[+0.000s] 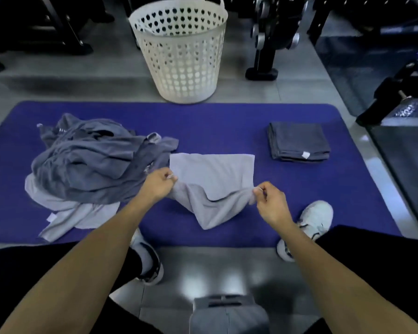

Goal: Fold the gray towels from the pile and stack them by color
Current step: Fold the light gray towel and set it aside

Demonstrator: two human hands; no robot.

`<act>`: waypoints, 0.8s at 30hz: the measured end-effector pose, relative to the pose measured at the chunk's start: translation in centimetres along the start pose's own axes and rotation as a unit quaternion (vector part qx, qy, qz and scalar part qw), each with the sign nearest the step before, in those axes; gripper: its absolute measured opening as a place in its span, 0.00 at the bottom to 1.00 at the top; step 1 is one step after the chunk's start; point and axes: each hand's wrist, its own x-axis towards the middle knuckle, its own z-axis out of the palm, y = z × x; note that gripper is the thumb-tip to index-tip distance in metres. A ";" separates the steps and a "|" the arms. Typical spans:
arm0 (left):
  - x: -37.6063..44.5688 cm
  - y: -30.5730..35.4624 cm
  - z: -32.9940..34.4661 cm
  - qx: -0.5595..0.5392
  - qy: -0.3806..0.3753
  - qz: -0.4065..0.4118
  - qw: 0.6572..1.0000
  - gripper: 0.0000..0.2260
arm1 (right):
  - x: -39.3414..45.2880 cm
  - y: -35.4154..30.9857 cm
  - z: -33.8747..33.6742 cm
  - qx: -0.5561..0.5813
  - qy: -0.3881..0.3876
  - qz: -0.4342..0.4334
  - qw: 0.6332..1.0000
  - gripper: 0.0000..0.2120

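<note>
Head view: both hands, left hand and right hand, pinch the light gray towel by its 2 near corners, which should probably carry evenly onto the far edge.

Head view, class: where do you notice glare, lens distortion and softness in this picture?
Head view: glare patches shine on the glossy floor between the feet; the wide lens bows the purple mat edges; the laundry basket looks slightly soft, and the dark background gear is underexposed.
</note>
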 end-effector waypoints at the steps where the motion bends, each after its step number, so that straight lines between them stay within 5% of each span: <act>1: -0.3 0.0 0.1 0.002 -0.005 0.005 1.000 0.09 | -0.5 0.3 0.4 -0.008 -0.004 0.007 1.000 0.09; 13: 0.0 -4.4 2.9 0.064 -0.090 -0.059 0.992 0.07 | 1.2 0.6 2.0 -0.012 -0.082 0.009 0.997 0.09; 15: 0.7 -3.5 4.2 0.084 -0.094 -0.025 0.992 0.02 | 1.7 0.4 2.2 0.014 -0.115 0.006 0.993 0.08; 18: 1.2 0.1 6.1 0.045 -0.113 0.098 0.988 0.09 | 2.5 -0.2 2.2 0.082 -0.163 0.018 0.983 0.05; 21: 0.9 4.6 7.8 -0.017 -0.208 0.174 0.962 0.15 | 2.9 -1.0 1.3 0.174 -0.163 0.040 0.970 0.03; 24: 0.9 6.5 9.6 -0.072 -0.272 0.187 0.941 0.10 | 3.2 -0.9 0.2 0.207 -0.153 0.049 0.965 0.02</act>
